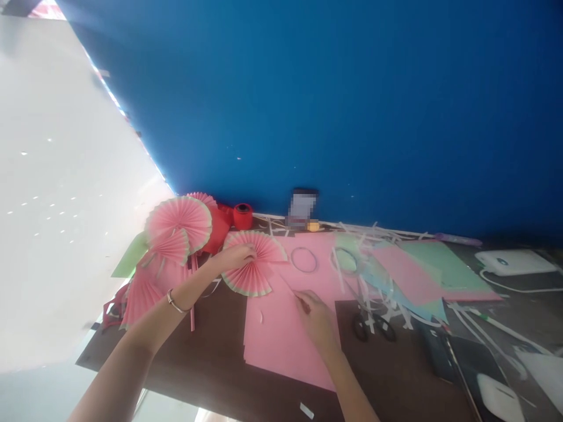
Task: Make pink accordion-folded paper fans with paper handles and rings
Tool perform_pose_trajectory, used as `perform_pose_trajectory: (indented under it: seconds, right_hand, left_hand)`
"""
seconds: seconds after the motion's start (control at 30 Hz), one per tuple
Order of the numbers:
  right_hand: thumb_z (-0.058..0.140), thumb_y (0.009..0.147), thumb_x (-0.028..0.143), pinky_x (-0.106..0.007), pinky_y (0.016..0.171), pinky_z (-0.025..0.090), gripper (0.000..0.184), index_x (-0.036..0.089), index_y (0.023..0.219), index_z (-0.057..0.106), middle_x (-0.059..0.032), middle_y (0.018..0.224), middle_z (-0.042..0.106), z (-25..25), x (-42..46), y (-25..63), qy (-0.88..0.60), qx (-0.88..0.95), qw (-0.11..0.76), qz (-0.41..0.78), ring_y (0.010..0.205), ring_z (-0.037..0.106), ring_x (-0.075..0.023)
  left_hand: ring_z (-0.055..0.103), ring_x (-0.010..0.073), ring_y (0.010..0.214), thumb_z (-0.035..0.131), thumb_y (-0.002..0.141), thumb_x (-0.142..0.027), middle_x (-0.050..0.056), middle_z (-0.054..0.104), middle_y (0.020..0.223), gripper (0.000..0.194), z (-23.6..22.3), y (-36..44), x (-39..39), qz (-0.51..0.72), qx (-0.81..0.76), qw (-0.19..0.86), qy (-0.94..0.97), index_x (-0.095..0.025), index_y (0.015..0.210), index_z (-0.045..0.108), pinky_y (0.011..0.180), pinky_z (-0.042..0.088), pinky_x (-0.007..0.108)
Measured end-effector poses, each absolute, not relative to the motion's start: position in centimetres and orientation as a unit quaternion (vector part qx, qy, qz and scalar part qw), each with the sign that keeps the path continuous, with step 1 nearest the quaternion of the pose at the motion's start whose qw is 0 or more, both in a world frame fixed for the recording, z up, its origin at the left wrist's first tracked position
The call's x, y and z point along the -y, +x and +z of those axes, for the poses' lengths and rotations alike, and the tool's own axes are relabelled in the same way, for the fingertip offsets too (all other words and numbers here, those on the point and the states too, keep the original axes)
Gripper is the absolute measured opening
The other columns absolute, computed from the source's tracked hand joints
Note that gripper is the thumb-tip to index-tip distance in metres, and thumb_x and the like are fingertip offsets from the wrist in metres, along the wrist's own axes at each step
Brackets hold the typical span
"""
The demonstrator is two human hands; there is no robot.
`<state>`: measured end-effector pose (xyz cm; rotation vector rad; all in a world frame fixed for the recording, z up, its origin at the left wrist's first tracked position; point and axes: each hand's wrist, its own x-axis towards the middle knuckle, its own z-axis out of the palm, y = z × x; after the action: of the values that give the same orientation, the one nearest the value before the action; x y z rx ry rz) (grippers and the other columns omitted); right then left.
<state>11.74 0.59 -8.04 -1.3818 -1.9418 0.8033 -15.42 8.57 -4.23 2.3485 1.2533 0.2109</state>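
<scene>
My left hand (237, 256) rests on a pink pleated paper fan with a green rim (255, 271), fingers curled over its middle. My right hand (317, 313) lies on a large pink paper sheet (281, 340), its fingers pinched on a thin stick or strip (288, 285) that points toward the fan. A bracelet circles my left wrist.
More pink paper fans (176, 225) are piled at the left, beside a red tape roll (243, 215). Thin wire rings (304, 259), black scissors (373, 326), white paper strips, and pink and green sheets (422, 269) cover the dark table. A blue wall stands behind.
</scene>
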Motion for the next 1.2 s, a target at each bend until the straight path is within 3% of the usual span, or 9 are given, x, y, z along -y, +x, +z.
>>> perform_pose_trajectory:
  seconds: [0.2, 0.87, 1.2]
  right_hand:
    - [0.039, 0.078, 0.012, -0.028, 0.058, 0.044, 0.03, 0.02, 0.085, 0.067, -0.0064, 0.077, 0.062, -8.9, -0.6, 9.7, -0.508, 0.769, 0.292, 0.257, 0.067, 0.056, -0.0178]
    - [0.037, 0.08, 0.009, -0.027, 0.061, 0.043, 0.03, 0.017, 0.085, 0.066, -0.0071, 0.078, 0.061, -9.7, -1.6, 8.7, -0.499, 0.786, 0.266, 0.249, 0.072, 0.055, -0.0178]
    - [0.036, 0.076, 0.003, -0.028, 0.067, 0.044, 0.042, 0.023, 0.098, 0.066, -0.0052, 0.083, 0.062, -10.2, -2.1, 8.9, -0.484, 0.802, 0.265, 0.227, 0.078, 0.055, -0.0178]
  left_hand:
    - [0.056, 0.0164, 0.085, 0.042, 0.084, -0.019, 0.004, 0.06, 0.093, 0.023, -4.0, -16.1, -8.5, 0.071, -0.485, 0.228, 0.841, -0.019, 0.086, 0.066, 0.073, 0.042, 0.025]
    - [0.056, 0.0151, 0.084, 0.044, 0.084, -0.018, 0.003, 0.059, 0.091, 0.021, -4.7, -16.2, -8.9, 0.081, -0.471, 0.252, 0.841, -0.018, 0.085, 0.065, 0.075, 0.042, 0.025]
    - [0.055, 0.0151, 0.088, 0.044, 0.085, -0.016, 0.003, 0.059, 0.092, 0.022, -5.6, -16.6, -9.1, 0.103, -0.452, 0.259, 0.848, -0.018, 0.087, 0.065, 0.079, 0.042, 0.025]
